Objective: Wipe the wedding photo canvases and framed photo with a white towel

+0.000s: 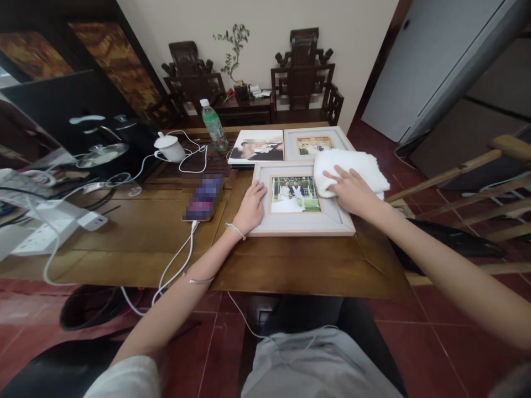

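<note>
A pale picture frame with a photo of two people outdoors lies flat on the wooden table. Its left side is held by my left hand, whose fingers rest on the border. My right hand grips a folded white towel, pressing it on the frame's upper right corner. Behind lie a second light frame, partly covered by the towel, and a white-edged photo album or panel. Part of the right palm is hidden.
A phone on a charging cable lies left of the frame. Further back stand a green-labelled bottle and a lidded white cup. Power strips, cables and a glass-lidded pot crowd the left. A wooden chair stands at the right.
</note>
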Demonstrator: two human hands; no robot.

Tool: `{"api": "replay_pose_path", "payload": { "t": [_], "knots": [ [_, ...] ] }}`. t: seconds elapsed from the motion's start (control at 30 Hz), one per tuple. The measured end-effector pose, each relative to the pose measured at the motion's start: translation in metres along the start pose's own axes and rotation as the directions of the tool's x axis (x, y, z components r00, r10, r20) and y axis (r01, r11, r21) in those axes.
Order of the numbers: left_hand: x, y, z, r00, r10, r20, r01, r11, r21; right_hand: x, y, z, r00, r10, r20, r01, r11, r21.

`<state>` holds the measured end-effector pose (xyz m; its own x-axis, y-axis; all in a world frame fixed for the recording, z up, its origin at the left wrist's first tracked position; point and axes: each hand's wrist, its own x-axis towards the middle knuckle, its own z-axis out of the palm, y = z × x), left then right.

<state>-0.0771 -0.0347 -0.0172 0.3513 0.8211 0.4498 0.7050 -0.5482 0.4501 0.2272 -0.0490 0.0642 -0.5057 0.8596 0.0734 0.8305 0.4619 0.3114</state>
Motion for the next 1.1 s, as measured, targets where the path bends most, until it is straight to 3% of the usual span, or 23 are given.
{"api": "replay_pose_path", "payload": {
  "t": [0.17,0.27,0.43,0.6,0.7,0.83,1.1],
  "knots": [
    [0.002,0.005,-0.002,0.999,-0.029,0.013,0.029,1.0,0.006,-0.069,-0.023,-0.019,0.993,-0.114,0.022,0.114,0.993,0.019],
    [0.003,0.006,-0.001,0.999,-0.032,0.015,0.032,0.999,0.002,-0.087,-0.032,-0.026,0.992,-0.117,0.049,0.114,0.992,0.044],
    [0.003,0.005,0.001,1.0,-0.016,-0.009,0.016,1.0,-0.002,-0.064,-0.066,-0.035,0.989,-0.127,0.08,0.116,0.985,0.131],
    [0.003,0.007,-0.002,0.999,-0.046,-0.006,0.045,0.999,-0.02,-0.019,-0.123,-0.046,0.975,-0.224,0.006,0.216,0.947,0.238],
    [0.003,0.009,-0.005,0.999,-0.054,-0.003,0.054,0.998,-0.04,-0.007,-0.142,-0.047,0.966,-0.252,-0.059,0.259,0.934,0.245],
    [0.003,0.008,-0.004,0.999,-0.038,-0.033,0.038,0.999,-0.005,-0.024,-0.131,-0.04,0.972,-0.203,-0.122,0.225,0.953,0.203],
    [0.003,0.005,0.001,0.999,-0.028,-0.043,0.029,0.999,0.022,-0.083,-0.067,-0.038,0.999,-0.032,0.025,0.031,0.999,0.017]
  ]
}}
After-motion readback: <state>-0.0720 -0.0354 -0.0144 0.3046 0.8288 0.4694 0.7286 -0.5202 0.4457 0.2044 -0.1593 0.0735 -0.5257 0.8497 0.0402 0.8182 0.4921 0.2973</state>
